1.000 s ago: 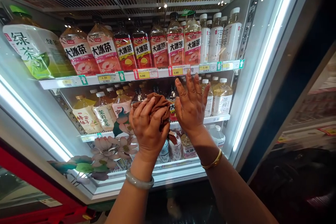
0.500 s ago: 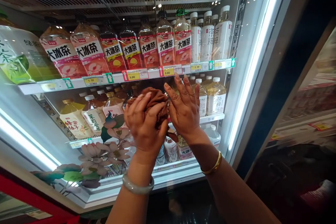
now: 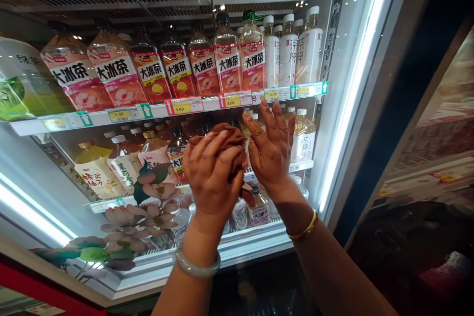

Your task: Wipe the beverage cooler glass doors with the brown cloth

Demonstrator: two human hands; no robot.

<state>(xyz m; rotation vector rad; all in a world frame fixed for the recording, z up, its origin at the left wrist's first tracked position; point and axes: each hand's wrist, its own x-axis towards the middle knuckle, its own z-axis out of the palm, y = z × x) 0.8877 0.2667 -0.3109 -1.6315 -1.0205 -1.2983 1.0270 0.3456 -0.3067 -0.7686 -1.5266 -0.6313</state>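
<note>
My left hand (image 3: 213, 175), with a pale bangle at the wrist, is closed around a bunched brown cloth (image 3: 231, 140) and holds it up against the glass door of a drinks fridge. A corner of the cloth hangs below the palm. Just to the right is my right hand (image 3: 270, 153), its fingers spread and pointing up, with nothing in it. It appears to rest on the glass, close beside the cloth. A gold bracelet (image 3: 304, 227) circles that wrist. Behind both hands, through the glass, stand rows of bottled tea.
Peach-labelled bottles (image 3: 203, 66) and white-capped bottles (image 3: 311, 52) line the upper shelf, above a price-tag strip (image 3: 190, 104). More bottles stand lower down. A lotus decal (image 3: 128, 222) is at lower left. A lit strip (image 3: 355, 89) runs along the right side beside a dark frame (image 3: 392, 89).
Both hands have moved a little to the right across the glass, the cloth going with my left hand. The view of the shelves has shifted slightly left.
</note>
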